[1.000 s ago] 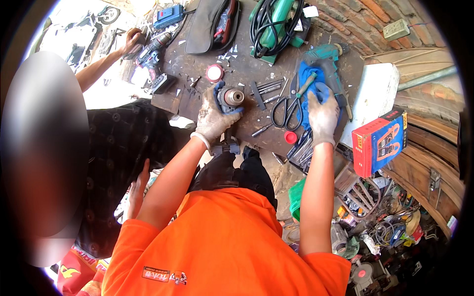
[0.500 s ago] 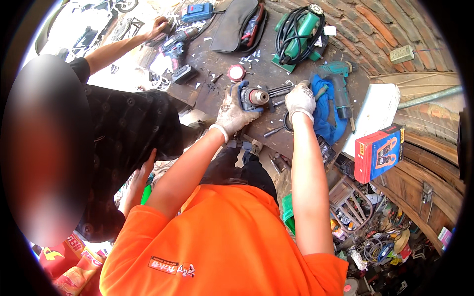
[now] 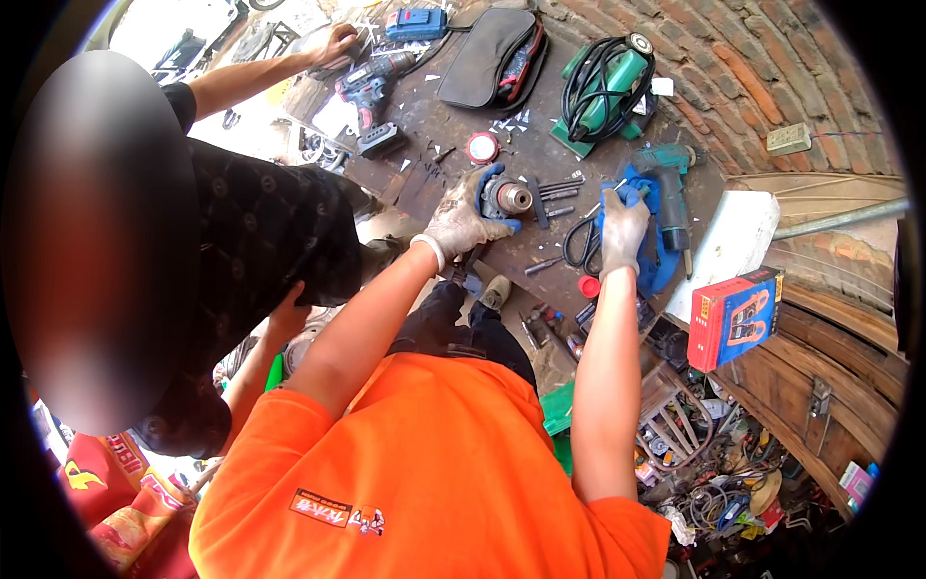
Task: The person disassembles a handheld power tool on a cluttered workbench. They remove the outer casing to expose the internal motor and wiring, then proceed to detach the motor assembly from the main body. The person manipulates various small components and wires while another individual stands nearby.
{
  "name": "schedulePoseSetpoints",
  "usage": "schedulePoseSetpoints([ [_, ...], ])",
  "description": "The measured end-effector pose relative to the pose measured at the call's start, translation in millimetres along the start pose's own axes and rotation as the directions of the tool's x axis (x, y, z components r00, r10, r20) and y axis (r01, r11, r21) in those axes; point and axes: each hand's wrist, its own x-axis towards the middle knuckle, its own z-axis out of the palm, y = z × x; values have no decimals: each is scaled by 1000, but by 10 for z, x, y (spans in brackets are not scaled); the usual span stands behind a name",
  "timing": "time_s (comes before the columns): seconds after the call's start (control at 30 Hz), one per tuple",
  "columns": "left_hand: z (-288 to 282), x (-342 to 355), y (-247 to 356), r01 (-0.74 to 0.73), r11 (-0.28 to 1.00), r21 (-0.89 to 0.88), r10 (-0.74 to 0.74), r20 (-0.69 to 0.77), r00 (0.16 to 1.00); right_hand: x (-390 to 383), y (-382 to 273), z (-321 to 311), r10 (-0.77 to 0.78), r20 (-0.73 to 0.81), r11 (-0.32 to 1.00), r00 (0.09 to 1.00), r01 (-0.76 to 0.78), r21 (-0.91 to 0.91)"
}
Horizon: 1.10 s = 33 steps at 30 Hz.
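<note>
My left hand (image 3: 463,214), in a whitish glove with blue fingers, is wrapped round a power drill (image 3: 508,198) whose metal chuck points right. My right hand (image 3: 624,232), gloved alike, has its fingers pinched together over a blue cloth (image 3: 664,261). A thin light tip shows at its fingertips, too small to name. Between my hands several drill bits (image 3: 561,188) lie side by side near a dark flat metal bar (image 3: 536,201). Black-handled scissors (image 3: 581,243) lie just left of my right hand. A teal power tool (image 3: 667,188) rests beside the cloth.
A person in dark clothes (image 3: 275,222) stands at left, one hand (image 3: 336,44) on the bench. A cordless drill (image 3: 368,101), black tool pouch (image 3: 487,58), round red-and-white tape measure (image 3: 482,148) and green corded tool (image 3: 608,92) lie beyond. A red-and-blue box (image 3: 735,318) is at right.
My right hand has moved right, from beside the drill bits to over the blue cloth, uncovering the bits and scissors. My left hand keeps holding the drill. The whole view has shifted slightly.
</note>
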Motion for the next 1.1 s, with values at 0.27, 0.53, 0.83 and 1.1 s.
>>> schedulePoseSetpoints([
  [0.27,40,-56,60,60,995,82,-57,-39,998,-900,-311,103,-62,481,994,874,97,-48],
  [0.53,76,-90,100,68,995,79,-65,-37,997,-1037,-442,247,-273,317,852,908,381,-358],
  [0.83,150,-63,-6,31,995,93,-23,-88,996,-1079,-579,310,-263,349,735,899,422,-531],
  [1.1,100,-78,87,87,992,87,-81,-73,994,-1040,-710,345,-237,370,722,898,417,-552],
])
